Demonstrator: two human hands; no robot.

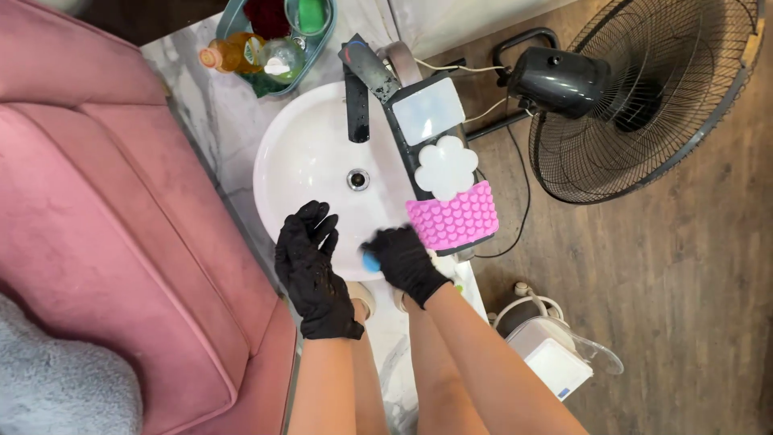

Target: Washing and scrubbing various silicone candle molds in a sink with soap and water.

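Two hands in black gloves work over a round white sink [302, 161] set into a marbled surface [205, 113]. The right hand [407, 262] has its grip closed around a small blue object [371, 263], possibly a sponge or scrubber; only a sliver shows at the thumb side, so its kind and its long axis cannot be told. That object sits at the near rim of the sink, pressed against or just above the white bowl, between the two hands and closer to the right one, which has it. The left hand [310, 262] lies just beside it, to the left, fingers loosely spread and holding nothing, its fingertips resting on or near the inner slope of the bowl. The drain [358, 179] lies farther in from both hands, toward the black tap [358, 89].

Across the right side of the sink runs a dark rack [407, 137] carrying a pale rectangular bar [428, 109], a white flower-shaped pad [445, 167] and a pink bumpy mat [453, 216], the mat just beyond the right hand. A teal tray [316, 44] with bottles stands behind the sink. A pink chair [105, 201] is on the left, a black floor fan [644, 89] on the right.
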